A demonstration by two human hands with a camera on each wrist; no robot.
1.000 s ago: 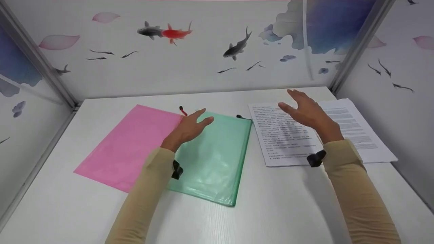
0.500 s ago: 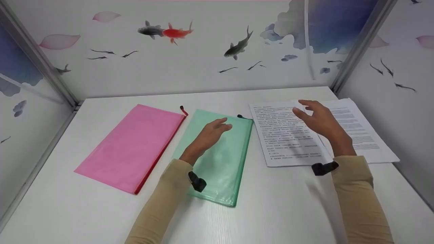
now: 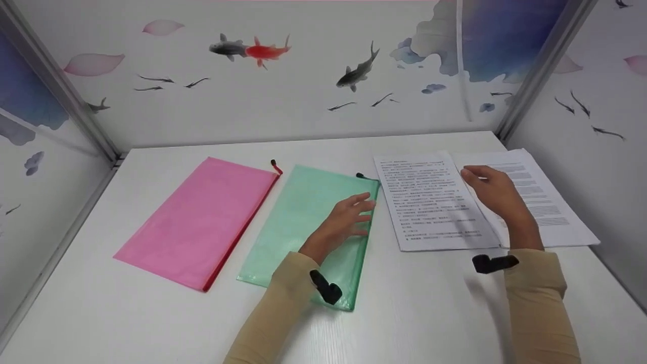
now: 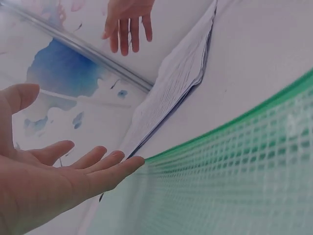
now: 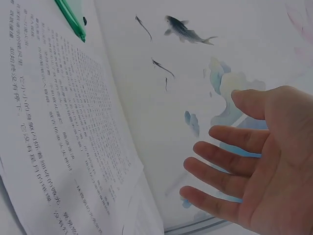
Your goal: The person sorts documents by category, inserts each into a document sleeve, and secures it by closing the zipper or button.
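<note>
Green mesh zip pouch point(image 3: 313, 227) lies flat on the counter point(image 3: 424, 313), between the pink pouch point(image 3: 202, 217) and two stacks of printed sheets point(image 3: 434, 202). Left hand point(image 3: 349, 220) hovers over the green pouch's right edge, fingers relaxed, gripping nothing. Right hand point(image 3: 493, 189) hovers over the sheets, fingers straight, likewise empty. Judgement: approach stage, no grasp made. The next move calls for steadying the pouch and lifting a sheet edge cleanly.
</note>
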